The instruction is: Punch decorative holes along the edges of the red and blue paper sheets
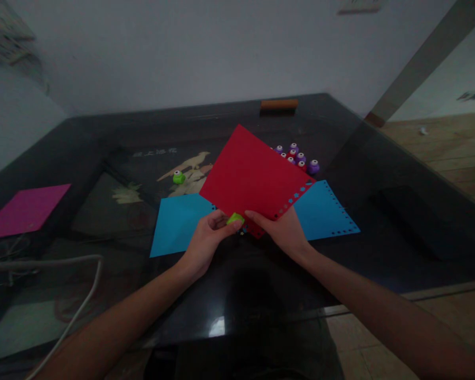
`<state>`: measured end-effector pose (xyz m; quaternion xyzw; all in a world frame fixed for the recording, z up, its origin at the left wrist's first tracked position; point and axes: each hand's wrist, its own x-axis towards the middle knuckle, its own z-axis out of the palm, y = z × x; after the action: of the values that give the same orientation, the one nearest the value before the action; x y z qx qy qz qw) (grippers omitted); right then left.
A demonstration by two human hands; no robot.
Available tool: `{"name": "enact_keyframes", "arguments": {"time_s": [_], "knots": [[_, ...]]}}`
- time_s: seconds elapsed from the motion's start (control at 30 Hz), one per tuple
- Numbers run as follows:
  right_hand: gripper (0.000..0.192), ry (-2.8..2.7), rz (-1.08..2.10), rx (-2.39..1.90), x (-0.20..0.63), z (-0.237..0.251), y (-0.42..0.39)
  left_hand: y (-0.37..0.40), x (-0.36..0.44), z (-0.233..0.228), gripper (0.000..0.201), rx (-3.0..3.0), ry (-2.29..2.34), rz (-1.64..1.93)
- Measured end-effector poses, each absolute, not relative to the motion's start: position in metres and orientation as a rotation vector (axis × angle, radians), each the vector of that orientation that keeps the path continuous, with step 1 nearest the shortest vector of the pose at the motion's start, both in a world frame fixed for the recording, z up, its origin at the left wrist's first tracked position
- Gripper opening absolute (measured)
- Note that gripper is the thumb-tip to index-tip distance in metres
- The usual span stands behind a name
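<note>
Head feed, remote station. I read my left hand (210, 232) closed around a green punch (235, 218) at the red sheet's (255, 171) lower edge; my right hand (282, 232) pinches that sheet, thumb on top. Cut-outs line its lower-right edge. Clock centred on the sheet: blue paper (178, 221) shows at 8 and 4 o'clock, a second green punch (178, 178) at 9, purple and red punches (313, 167) clustered at 2. Farther out on the bench (380, 163), pink sheet (27, 211) at 9.

The view is dim and soft, with a white glare patch (217, 326) on the tabletop (285, 282).
</note>
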<state>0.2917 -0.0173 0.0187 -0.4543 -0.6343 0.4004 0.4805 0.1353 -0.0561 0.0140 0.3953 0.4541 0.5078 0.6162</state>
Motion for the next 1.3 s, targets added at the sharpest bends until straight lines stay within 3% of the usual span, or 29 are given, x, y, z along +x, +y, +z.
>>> {"name": "enact_keyframes", "arguments": {"time_s": [1.3], "knots": [[0.047, -1.595, 0.972, -1.106, 0.2939, 0.0155, -0.0159, -0.0535, 0.1367, 0.0095, 0.035, 0.991, 1.096, 1.224]]}}
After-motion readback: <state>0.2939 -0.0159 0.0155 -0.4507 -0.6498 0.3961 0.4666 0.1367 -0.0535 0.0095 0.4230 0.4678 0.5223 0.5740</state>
